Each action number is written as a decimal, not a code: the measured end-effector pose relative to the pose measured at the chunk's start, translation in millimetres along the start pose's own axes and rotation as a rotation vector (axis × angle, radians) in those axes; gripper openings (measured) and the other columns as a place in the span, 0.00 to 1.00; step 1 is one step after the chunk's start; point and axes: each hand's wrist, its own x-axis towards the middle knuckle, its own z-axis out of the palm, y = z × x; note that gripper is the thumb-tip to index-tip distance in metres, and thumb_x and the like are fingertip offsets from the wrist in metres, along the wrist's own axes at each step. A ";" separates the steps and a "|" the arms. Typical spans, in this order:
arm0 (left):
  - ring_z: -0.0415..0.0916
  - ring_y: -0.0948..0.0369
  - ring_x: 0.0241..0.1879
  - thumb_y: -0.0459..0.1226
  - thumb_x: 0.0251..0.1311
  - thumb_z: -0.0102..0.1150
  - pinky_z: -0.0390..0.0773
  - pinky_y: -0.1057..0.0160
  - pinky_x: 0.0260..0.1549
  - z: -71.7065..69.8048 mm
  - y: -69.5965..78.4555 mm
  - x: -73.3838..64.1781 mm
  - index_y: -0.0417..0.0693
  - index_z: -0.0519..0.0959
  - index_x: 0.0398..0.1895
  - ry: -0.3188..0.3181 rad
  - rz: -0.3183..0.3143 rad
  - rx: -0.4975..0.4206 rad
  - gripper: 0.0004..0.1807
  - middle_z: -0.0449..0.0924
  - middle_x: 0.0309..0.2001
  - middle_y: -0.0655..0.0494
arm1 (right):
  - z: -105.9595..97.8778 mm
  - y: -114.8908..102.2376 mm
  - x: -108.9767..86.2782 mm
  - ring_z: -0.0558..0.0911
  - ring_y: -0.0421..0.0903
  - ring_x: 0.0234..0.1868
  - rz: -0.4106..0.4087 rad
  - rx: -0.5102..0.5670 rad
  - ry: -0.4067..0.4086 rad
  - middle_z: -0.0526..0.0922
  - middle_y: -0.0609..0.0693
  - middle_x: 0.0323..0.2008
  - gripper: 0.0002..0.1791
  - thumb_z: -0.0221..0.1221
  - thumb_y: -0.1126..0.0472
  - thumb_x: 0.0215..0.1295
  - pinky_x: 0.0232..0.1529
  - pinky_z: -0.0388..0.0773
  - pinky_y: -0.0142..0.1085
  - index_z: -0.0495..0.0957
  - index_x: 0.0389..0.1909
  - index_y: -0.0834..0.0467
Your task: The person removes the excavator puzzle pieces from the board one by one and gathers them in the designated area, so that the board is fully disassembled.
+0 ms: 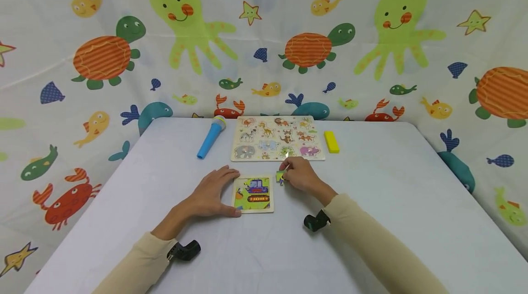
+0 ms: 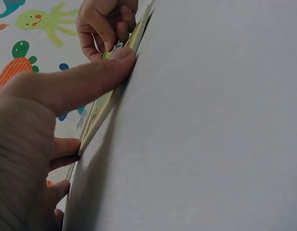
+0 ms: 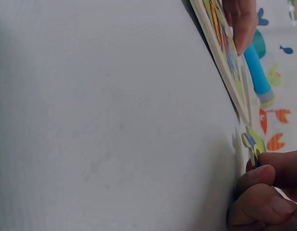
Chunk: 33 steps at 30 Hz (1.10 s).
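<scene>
A small square jigsaw puzzle (image 1: 253, 194) with a picture of a tracked vehicle lies in its pale wooden frame on the table. My left hand (image 1: 211, 193) holds the puzzle at its left side, thumb at the near edge and a fingertip by the far left corner; the left wrist view shows the thumb (image 2: 90, 84) over the frame's rim. Just right of the puzzle, my right hand (image 1: 303, 174) pinches a small green, purple and yellow puzzle piece (image 1: 280, 177) between thumb and fingers. In the right wrist view the piece (image 3: 254, 143) is partly covered by the fingertips.
Behind the puzzle lies a wooden animal peg board (image 1: 272, 138). To its left is a blue toy microphone (image 1: 211, 138), to its right a yellow block (image 1: 331, 141). A white cloth covers the table (image 1: 396, 220); a sea-animal curtain (image 1: 264, 23) hangs behind.
</scene>
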 end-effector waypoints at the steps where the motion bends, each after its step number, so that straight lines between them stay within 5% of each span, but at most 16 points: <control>1: 0.46 0.46 0.80 0.68 0.37 0.73 0.45 0.38 0.76 0.0 -0.1 -0.1 0.54 0.65 0.76 -0.001 -0.001 0.000 0.60 0.58 0.78 0.50 | -0.4 1.2 0.3 0.75 0.48 0.31 0.005 0.002 -0.001 0.78 0.54 0.32 0.09 0.56 0.70 0.63 0.27 0.72 0.33 0.81 0.41 0.59; 24: 0.46 0.46 0.79 0.67 0.37 0.73 0.45 0.38 0.76 -1.2 2.5 1.3 0.53 0.65 0.75 0.003 0.004 0.010 0.59 0.58 0.78 0.50 | 2.4 3.5 22.4 0.75 0.48 0.34 0.023 -0.024 0.124 0.77 0.53 0.33 0.05 0.63 0.66 0.67 0.31 0.72 0.33 0.81 0.42 0.58; 33: 0.46 0.46 0.80 0.69 0.38 0.72 0.45 0.39 0.76 -0.2 0.0 0.2 0.51 0.65 0.75 0.002 0.018 0.022 0.60 0.61 0.77 0.52 | 5.0 1.5 24.4 0.76 0.47 0.33 -0.032 -0.162 0.127 0.80 0.51 0.31 0.03 0.65 0.65 0.65 0.31 0.74 0.33 0.82 0.39 0.58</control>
